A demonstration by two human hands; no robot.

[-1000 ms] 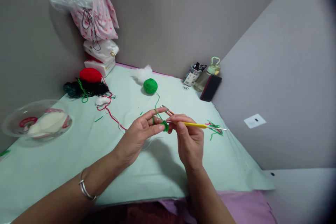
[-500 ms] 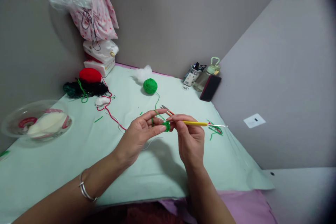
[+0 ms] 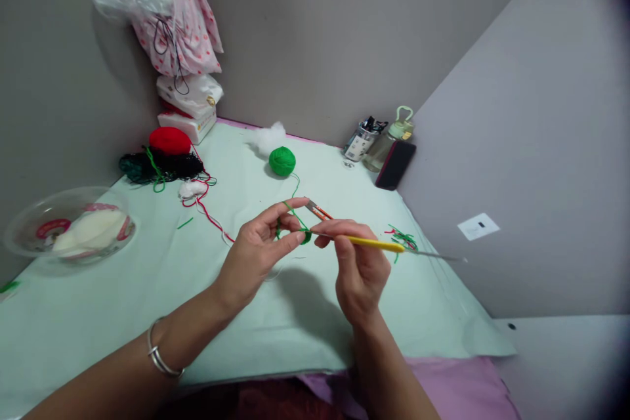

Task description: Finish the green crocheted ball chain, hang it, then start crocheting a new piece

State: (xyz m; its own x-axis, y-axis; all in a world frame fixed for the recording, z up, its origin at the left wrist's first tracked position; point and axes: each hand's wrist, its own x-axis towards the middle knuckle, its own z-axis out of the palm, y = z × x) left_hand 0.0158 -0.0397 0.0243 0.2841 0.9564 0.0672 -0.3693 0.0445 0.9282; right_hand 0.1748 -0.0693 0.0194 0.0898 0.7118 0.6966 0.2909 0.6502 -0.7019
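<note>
My left hand [image 3: 263, 243] pinches a small green crochet piece [image 3: 306, 236] between thumb and fingers, with green yarn looped over its raised index finger. That yarn leads back to a green yarn ball [image 3: 282, 161] on the table. In my right hand [image 3: 361, 262] is a crochet hook with a yellow handle [image 3: 377, 244], held like a pen. Its front tip meets the green piece, partly hidden by the fingers, while the thin metal back end points right. Small scissors with orange parts [image 3: 319, 211] lie just behind my hands, partly covered.
On the left are a clear plastic bowl [image 3: 20, 236], a red yarn ball [image 3: 170, 141] and dark yarn [image 3: 182, 167]. White stuffing [image 3: 270, 139] lies at the back. A phone [image 3: 396, 165], bottle [image 3: 378, 151] and can [image 3: 360, 144] stand back right. Yarn scraps [image 3: 404, 239] lie on the right.
My right hand has moved slightly right and down, and the hook's back end now tilts lower. My left hand and the green piece have shifted slightly left.
</note>
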